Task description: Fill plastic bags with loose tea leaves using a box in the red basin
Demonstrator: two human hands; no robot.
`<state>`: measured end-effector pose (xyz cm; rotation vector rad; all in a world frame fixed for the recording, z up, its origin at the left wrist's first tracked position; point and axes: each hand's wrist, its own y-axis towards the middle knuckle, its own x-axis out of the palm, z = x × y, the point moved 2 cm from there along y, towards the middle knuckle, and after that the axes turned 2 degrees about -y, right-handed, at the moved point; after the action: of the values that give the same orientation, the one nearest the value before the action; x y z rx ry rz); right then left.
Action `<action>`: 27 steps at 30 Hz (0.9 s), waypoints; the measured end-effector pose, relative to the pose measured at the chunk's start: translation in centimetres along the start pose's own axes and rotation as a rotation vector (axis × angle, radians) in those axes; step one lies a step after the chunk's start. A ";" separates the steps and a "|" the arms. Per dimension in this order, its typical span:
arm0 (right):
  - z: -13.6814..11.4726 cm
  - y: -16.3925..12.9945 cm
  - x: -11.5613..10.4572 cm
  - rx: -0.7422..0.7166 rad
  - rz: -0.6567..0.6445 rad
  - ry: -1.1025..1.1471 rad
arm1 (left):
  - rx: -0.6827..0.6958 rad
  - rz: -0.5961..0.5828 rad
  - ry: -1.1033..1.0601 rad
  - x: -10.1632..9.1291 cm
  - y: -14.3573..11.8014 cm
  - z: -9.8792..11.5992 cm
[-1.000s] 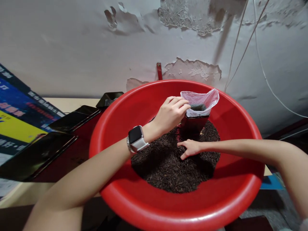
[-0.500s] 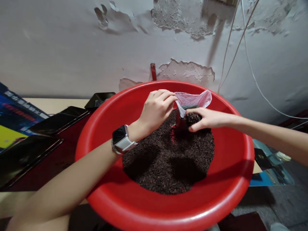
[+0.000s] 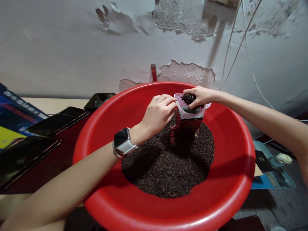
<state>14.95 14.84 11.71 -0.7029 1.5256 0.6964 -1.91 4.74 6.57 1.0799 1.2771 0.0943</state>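
A wide red basin (image 3: pixel 231 144) holds a heap of dark, dry loose tea leaves (image 3: pixel 168 179). In the heap, toward the far side, stands a dark square canister (image 3: pixel 190 126) lined with a clear plastic bag (image 3: pixel 201 113), whose top folds outward over the rim. My left hand (image 3: pixel 158 114), a watch on its wrist, pinches the bag's left edge with its fingertips. At the bag's mouth, my right hand (image 3: pixel 203 95) is closed around a handful of tea leaves (image 3: pixel 188 98). The canister's inside is mostly hidden by that hand.
Black trays or boxes (image 3: pixel 59 120) stand left of the basin, beside a blue printed panel (image 3: pixel 20 107). A peeling wall (image 3: pixel 72 48) rises behind. Pale cords (image 3: pixel 231 48) hang at the right. A white-lidded item (image 3: pixel 284 158) and a black object (image 3: pixel 263 160) lie lower right.
My right hand has risen from beside the canister to the bag's mouth, carrying the tea leaves. The canister's front now shows. My left hand stays at the bag's edge.
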 end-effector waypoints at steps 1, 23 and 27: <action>0.3 0.3 0.5 0.008 -0.007 -0.050 | -0.001 0.001 -0.002 0.0 0.0 0.0; 2.4 0.7 2.0 0.189 0.084 -0.179 | -0.134 -0.170 0.119 2.8 -1.4 -1.3; 2.9 -0.6 1.1 0.133 0.310 0.001 | -0.144 -0.268 0.101 3.8 -1.8 -1.5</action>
<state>17.22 16.67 10.46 -0.3697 1.6831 0.8151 -2.61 6.91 2.79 0.7825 1.4720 0.0375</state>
